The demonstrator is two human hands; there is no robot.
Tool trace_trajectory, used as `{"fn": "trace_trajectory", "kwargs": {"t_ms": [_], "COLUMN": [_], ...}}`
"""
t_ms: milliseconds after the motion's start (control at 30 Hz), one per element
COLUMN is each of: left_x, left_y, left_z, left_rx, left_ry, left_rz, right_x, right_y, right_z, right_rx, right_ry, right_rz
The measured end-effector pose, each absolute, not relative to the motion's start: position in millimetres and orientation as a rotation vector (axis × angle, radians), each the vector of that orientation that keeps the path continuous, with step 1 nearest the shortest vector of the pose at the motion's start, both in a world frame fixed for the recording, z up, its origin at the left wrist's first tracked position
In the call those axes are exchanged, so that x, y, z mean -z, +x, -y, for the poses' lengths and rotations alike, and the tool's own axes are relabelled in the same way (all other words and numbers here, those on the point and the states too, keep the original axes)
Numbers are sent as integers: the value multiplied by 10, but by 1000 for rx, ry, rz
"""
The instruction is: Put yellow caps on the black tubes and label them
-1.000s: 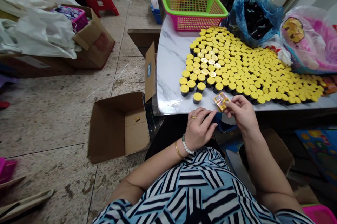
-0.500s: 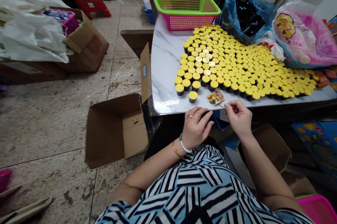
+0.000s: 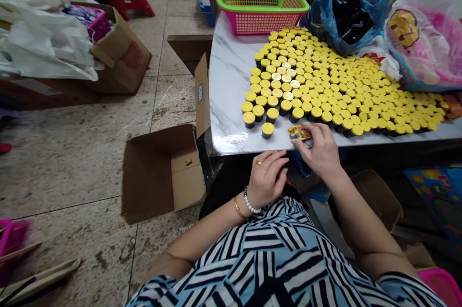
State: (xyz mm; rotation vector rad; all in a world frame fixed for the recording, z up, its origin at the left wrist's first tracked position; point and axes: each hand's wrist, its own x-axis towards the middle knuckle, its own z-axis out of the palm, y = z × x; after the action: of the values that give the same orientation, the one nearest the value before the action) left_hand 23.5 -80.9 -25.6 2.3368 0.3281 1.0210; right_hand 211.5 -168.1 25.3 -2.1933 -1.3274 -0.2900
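My right hand (image 3: 322, 150) is at the table's front edge, thumb and fingers closing on a small orange-and-yellow printed card (image 3: 298, 132). Its fingers cover the card's right side, so whether it is one card or a stack I cannot tell. My left hand (image 3: 267, 174) rests at the edge with its fingers stretched out, holding nothing. Just beyond it a single small dark tub with a yellow lid (image 3: 267, 129) stands upright. Many more yellow-lidded tubs (image 3: 325, 85) stand packed together behind the card.
A green-and-pink basket (image 3: 260, 6) is at the table's back left. To its right are a blue bag of black pieces (image 3: 350, 18) and a pink-tinted plastic bag (image 3: 422, 42). An open cardboard box (image 3: 146, 177), with a small packet inside, lies left of my lap.
My right hand has moved forward and left from the table edge onto the printed card. The left hand stays nearly where it was. The view has shifted slightly.
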Motion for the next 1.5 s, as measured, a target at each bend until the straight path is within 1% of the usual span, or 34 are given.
{"fn": "trace_trajectory", "kwargs": {"t_ms": [67,133,267,433,567,633,700,833,933,1100,1167,1333,1500], "left_x": [263,253,218,218,221,216,211,208,205,187,183,229,255], "left_y": [240,253,262,249,279,294,300,300,320,359,358,377,480], "left_z": [794,784,767,767,773,774,772,760,749,718,704,711,701], "left_rx": [-1010,-1016,-1034,-1046,-1013,-1002,-996,-966,-945,-963,-963,-957,-929], "left_ry": [2339,2336,2327,2339,2366,2380,2391,2458,2514,2525,2530,2595,2621], "left_rz": [-334,-333,-341,-344,-381,-386,-385,-373,-362,-412,-423,-346,-281], "right_x": [-370,-441,-427,-301,-211,-227,-294,-411,-339,-144,-135,-159,-209], "right_y": [2096,2097,2223,2307,2095,1990,1956,2112,2218,2062,2000,2080,2147], "right_z": [1749,1792,1801,1734,1700,1719,1767,1881,1881,1795,1801,1840,1765], "right_rx": [124,34,135,101,252,174,63,109,107,369,406,345,305], "right_ry": [-2157,-2154,-2247,-2151,-2277,-2268,-2216,-2142,-2117,-2211,-2175,-2030,-2025], "right_rz": [1342,1341,1307,1585,1305,1201,1212,1383,1560,1502,1455,1351,1292]}}
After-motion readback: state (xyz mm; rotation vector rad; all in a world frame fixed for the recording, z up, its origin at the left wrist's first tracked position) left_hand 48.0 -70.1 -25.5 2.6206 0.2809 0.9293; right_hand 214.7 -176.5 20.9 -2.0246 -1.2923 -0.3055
